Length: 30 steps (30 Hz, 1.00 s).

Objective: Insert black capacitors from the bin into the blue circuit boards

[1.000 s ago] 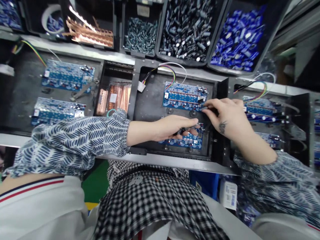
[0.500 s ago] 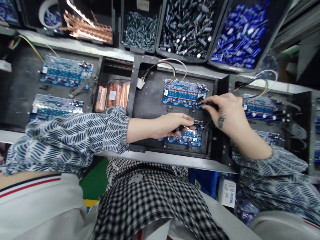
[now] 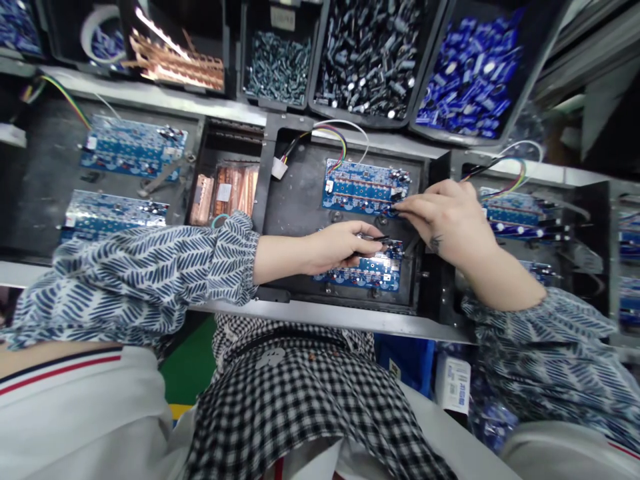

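Observation:
My right hand [image 3: 447,217] is closed in a pinch at the lower right corner of the upper blue circuit board [image 3: 363,188]. Whatever sits between its fingertips is too small and covered to make out. My left hand [image 3: 340,245] hovers over the lower blue circuit board [image 3: 377,272], hiding its left and upper part. Between its thumb and forefinger a small black capacitor [image 3: 381,239] sticks out to the right. Both boards lie in a black tray [image 3: 295,207], and coloured wires with a white plug [image 3: 280,168] run from the upper one.
Behind the tray stand bins of small green capacitors [image 3: 277,70], black capacitors [image 3: 370,57] and blue capacitors [image 3: 467,77]. Copper strips [image 3: 175,63] fill another bin, and copper pieces [image 3: 237,190] lie left of the tray. Neighbouring trays hold more boards [image 3: 133,147]. A metal rail [image 3: 320,320] runs along the front.
The black capacitor in my left hand now protrudes between thumb and forefinger, and those fingers have drawn together. My right hand stays at the board's corner, its fingers slightly lower and more closed.

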Motion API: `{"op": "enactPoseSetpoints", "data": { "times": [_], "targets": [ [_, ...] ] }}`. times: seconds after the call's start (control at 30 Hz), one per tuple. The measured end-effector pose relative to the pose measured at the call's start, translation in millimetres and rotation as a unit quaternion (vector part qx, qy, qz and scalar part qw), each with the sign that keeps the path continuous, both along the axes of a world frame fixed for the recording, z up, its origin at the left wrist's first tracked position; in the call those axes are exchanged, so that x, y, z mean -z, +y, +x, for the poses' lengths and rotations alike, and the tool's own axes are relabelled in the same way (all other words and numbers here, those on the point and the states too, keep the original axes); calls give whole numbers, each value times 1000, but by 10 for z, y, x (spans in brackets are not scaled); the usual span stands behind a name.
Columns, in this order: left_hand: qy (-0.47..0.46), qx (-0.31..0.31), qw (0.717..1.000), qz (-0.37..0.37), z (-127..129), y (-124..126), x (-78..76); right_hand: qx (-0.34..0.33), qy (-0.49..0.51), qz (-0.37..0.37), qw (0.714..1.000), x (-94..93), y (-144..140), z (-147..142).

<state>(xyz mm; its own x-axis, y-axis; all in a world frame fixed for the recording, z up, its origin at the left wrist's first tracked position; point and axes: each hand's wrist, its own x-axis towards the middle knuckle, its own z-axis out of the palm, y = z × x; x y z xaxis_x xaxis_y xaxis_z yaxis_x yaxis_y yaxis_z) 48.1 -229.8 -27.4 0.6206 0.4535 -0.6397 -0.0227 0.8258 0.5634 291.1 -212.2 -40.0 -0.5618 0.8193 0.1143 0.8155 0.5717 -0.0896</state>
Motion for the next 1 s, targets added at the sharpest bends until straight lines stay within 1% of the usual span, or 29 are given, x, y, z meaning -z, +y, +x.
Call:
{"op": "enactPoseSetpoints", "data": {
  "times": [0.07,0.2,0.33,0.5,0.6,0.67,0.73,0.83,0.87,0.9,0.93,1.0],
  "targets": [
    [2,-1,1000,2,-3,-2,13,-3,4,-5,1000,8,32,28],
    [-8,-5,1000,5,-9,-10,27,18,32,-26,999,31,78,74],
    [-4,-8,1000,2,-11,-11,-2,9,50,-55,997,24,151,108],
    [3,-2,1000,5,-8,-2,-39,-14,27,-82,996,-23,233,100],
    [6,-2,1000,8,-10,-2,-13,-14,-1,-71,997,-62,136,12],
    [-5,-10,1000,10,-12,-5,27,2,3,-52,999,-105,-20,-79],
    [-26,-15,1000,8,-6,-8,69,22,49,-54,997,-156,-205,-164],
    [-45,-3,999,-12,27,-7,95,22,129,-127,983,-213,-376,-206],
    [-40,-1,999,-21,43,-3,92,22,141,-143,979,-220,-375,-190],
    [-33,-1,999,-28,59,2,84,31,145,-145,978,-221,-341,-161],
    [-24,-4,999,-31,72,8,75,51,138,-134,980,-217,-279,-123],
    [-8,-8,1000,-23,82,22,59,113,98,-99,984,-194,-111,-42]
  ]
}}
